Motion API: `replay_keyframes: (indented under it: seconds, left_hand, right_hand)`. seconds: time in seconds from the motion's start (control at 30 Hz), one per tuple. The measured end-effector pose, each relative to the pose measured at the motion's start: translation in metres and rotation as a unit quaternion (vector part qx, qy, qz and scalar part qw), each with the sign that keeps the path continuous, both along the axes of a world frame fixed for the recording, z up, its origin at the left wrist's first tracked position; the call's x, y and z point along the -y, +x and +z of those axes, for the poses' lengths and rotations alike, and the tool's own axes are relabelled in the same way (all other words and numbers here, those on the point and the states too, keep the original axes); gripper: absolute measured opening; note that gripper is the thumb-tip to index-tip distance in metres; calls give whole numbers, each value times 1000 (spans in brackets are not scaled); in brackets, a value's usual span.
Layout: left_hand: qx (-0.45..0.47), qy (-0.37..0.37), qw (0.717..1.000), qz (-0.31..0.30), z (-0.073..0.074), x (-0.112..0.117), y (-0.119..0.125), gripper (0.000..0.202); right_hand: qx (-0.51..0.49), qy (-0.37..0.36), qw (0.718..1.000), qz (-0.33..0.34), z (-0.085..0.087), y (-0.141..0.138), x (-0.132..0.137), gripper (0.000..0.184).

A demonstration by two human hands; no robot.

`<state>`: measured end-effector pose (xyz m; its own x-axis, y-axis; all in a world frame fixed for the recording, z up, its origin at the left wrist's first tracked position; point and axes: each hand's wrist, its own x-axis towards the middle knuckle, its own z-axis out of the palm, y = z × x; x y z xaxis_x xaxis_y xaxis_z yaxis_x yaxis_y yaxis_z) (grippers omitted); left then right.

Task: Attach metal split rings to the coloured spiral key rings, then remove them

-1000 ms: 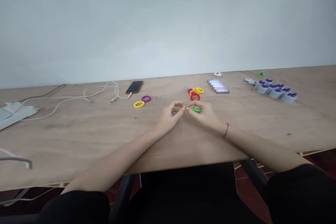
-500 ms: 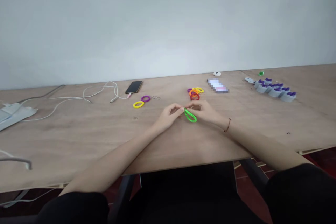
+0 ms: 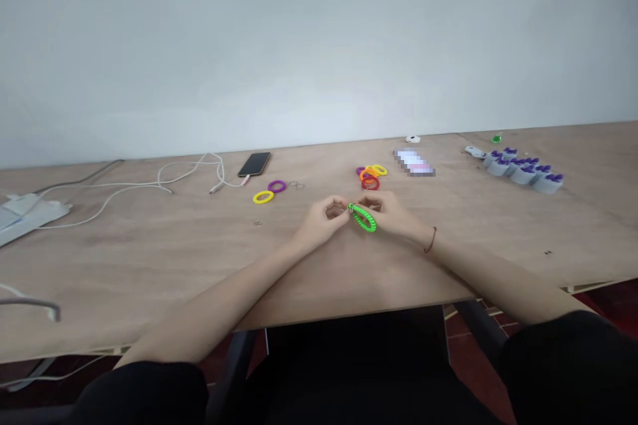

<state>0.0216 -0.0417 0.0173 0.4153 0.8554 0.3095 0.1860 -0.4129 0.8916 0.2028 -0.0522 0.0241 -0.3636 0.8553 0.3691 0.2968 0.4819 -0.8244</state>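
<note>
Left hand (image 3: 319, 220), right hand (image 3: 386, 212) pinch a green spiral bracelet (image 3: 363, 219) (looped)

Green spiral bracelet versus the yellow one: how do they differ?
The green spiral bracelet is held between the left hand and right hand; the yellow spiral bracelet lies on the wooden table. The green is a narrow oval, the yellow round. Both are coiled plastic.
</note>
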Motion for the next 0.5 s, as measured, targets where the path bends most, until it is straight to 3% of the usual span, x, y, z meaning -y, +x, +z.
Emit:
replay_keyframes:
  seconds: [0.2, 0.33, 0.5]
  left_hand:
    - [-59, 98, 992, 54, 6, 4, 0, 11]
    - [-82, 174, 980, 50, 6, 5, -1, 6]
    - [-70, 150, 986, 2, 2, 4, 0, 21]
  right_hand:
    - [-87, -24, 996, -18, -2, -7, 3, 15]
    - [-127, -109, 985, -30, -5, -12, 3, 10]
    - [-176, -187, 966, -38, -10, -16, 1, 9]
